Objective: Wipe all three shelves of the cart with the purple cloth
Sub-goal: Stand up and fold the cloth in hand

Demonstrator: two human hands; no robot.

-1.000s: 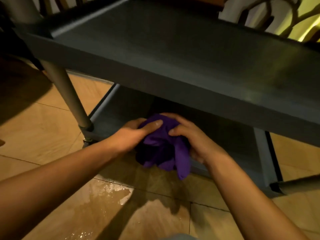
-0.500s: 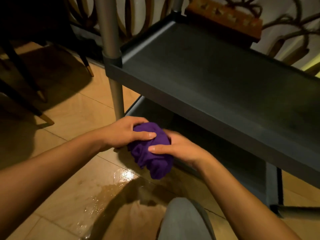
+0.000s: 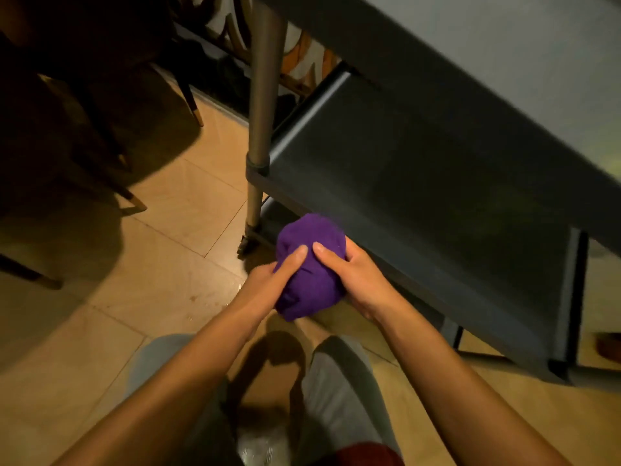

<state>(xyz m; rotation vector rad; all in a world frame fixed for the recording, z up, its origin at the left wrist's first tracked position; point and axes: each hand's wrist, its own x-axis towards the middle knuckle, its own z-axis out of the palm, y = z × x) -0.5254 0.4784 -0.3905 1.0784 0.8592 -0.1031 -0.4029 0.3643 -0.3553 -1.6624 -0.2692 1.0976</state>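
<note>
Head view: both hands have come up from the low shelf and now hold the cloth [image 3: 311, 267] as a ball in front of the middle shelf [image 3: 420, 183]. Left hand [image 3: 265, 285] and right hand [image 3: 353, 277] curl their fingers round it. The low shelf looks done, so the middle one may be next

Tan floor tiles [image 3: 174, 203] are lying under and to the left of the hands, catching warm, dim light. A wet patch [image 3: 258, 445] is glinting on the floor below the hands. Dark chair legs [image 3: 134, 200] are standing well to the left, throwing long shadows. Far above the hands, a patterned panel [image 3: 302, 58] in orange and white is showing behind everything.
</note>
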